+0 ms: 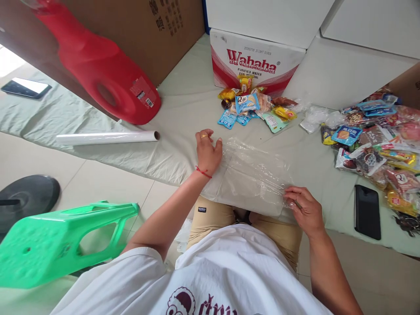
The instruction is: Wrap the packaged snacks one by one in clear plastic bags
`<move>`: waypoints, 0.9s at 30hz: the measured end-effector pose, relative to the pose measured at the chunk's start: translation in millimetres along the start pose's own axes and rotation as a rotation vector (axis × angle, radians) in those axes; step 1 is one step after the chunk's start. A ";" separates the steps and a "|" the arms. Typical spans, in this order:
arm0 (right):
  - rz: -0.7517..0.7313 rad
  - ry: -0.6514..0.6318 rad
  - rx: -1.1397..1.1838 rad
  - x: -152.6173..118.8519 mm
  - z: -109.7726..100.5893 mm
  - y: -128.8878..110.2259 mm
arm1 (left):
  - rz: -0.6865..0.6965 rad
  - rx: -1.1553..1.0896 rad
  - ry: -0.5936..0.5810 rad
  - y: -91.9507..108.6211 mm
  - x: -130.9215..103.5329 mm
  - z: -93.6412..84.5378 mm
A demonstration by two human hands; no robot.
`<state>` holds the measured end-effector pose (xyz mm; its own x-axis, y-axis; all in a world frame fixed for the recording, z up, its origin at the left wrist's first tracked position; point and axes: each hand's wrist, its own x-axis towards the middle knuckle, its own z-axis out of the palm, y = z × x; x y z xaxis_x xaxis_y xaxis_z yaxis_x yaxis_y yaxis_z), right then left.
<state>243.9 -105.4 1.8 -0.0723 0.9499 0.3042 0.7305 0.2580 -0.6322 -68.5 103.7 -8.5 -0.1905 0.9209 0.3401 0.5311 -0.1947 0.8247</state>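
A thin, crinkled piece of clear plastic film (254,168) lies across the cloth-covered table in front of me; whether it is a bag or a single sheet I cannot tell. At its near right corner, my right hand (303,208) pinches the edge between thumb and fingers. My left hand (209,153), with a ring and a red string bracelet, hovers by the film's left end. Its fingers are loosely curved, thumb apart, with nothing visible between them. Beyond the film sits a small pile of wrapped snacks (247,104).
A white roll (108,138) and a large red bottle (108,74) are on the left. A Wahaba-style printed carton (256,61) stands behind. More wrapped snacks (377,131) and a black phone (367,212) lie right. Beside the table is a green stool (65,240).
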 end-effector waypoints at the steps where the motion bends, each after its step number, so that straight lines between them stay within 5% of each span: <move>1: 0.007 -0.001 -0.002 0.2 1.8 0.2 | 0.141 0.004 0.044 8.3 -8.2 -6.6; 3: 0.018 0.005 0.004 1.5 4.3 0.3 | 0.471 -0.035 -0.037 25.2 -30.2 -19.8; 5: 0.034 0.016 0.020 3.2 5.0 0.8 | 0.769 -0.063 -0.306 35.8 -56.7 -28.5; 7: 0.065 0.024 0.041 4.6 4.0 2.3 | 0.921 0.007 -0.543 34.7 -81.8 -31.0; 11: 0.126 0.015 0.114 4.6 -2.4 10.1 | 0.868 0.212 -0.700 8.8 -107.9 -33.0; 18: 0.101 -0.069 0.167 -2.6 -13.8 28.0 | 0.806 0.122 -0.826 -8.0 -95.9 -77.2; 22: 0.047 -0.339 0.219 -7.6 -28.8 25.3 | 0.773 0.130 -0.958 0.7 -94.9 -104.0; 25: 0.134 -0.461 0.281 -3.7 -46.0 24.4 | 0.664 0.135 -0.796 15.7 -91.4 -109.9; 27: 0.299 -0.265 0.226 8.4 -51.1 29.1 | 0.583 0.146 -0.635 27.9 -86.9 -101.9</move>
<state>299.2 -99.0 22.4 -0.0738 0.9933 -0.0893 0.5814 -0.0299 -0.8130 -121.2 -16.1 31.1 0.6172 0.7106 0.3376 0.5092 -0.6880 0.5171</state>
